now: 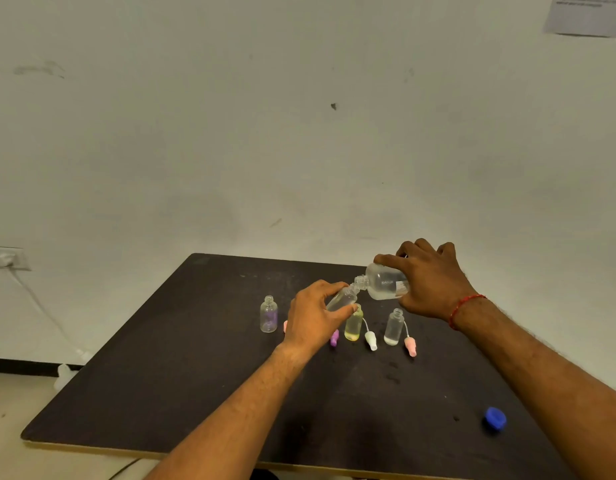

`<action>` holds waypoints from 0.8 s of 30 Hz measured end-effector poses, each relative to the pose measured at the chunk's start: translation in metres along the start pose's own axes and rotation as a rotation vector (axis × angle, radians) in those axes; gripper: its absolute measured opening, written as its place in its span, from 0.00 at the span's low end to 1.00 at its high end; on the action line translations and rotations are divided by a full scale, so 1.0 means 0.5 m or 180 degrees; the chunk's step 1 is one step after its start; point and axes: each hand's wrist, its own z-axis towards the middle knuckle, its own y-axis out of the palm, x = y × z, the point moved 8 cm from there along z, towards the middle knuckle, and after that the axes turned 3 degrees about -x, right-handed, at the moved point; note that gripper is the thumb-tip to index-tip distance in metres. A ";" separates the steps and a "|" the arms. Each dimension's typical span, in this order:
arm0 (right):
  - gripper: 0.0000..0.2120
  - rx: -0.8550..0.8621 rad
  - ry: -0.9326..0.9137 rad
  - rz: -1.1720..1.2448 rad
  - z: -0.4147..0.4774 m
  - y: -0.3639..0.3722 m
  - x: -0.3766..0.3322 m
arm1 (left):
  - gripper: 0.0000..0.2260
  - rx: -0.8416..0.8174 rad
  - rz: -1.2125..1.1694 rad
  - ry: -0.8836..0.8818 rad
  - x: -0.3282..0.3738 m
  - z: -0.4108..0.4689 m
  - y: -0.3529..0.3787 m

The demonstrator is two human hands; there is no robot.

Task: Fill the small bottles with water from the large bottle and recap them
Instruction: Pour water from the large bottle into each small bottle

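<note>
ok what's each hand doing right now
Left hand: closed around a small bottle, tilted.
Right hand: closed around the large bottle, tipped toward the small one.

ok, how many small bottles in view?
4. One tilted in the left hand at; three upright on the table: left, yellowish middle, right. None obviously hidden.

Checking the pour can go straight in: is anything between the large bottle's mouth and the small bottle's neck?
Nothing visible. The large bottle, tilted in the right hand, meets the open neck of the small bottle held by the left hand.
</note>
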 end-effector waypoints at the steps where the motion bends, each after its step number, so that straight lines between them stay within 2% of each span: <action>1: 0.34 -0.0013 0.0006 -0.0015 -0.001 0.001 0.000 | 0.19 -0.0003 -0.0003 -0.0008 -0.001 -0.001 0.001; 9: 0.36 -0.0078 0.0128 0.0141 -0.010 0.018 0.003 | 0.20 0.0051 -0.0090 -0.0017 0.002 -0.006 -0.002; 17: 0.34 -0.0052 0.0536 0.1010 -0.046 0.061 0.010 | 0.24 0.0078 -0.0236 -0.0199 -0.027 -0.006 -0.004; 24: 0.35 -0.0113 0.0897 0.1720 -0.086 0.134 0.021 | 0.22 0.0018 -0.0296 -0.0646 -0.114 0.005 0.012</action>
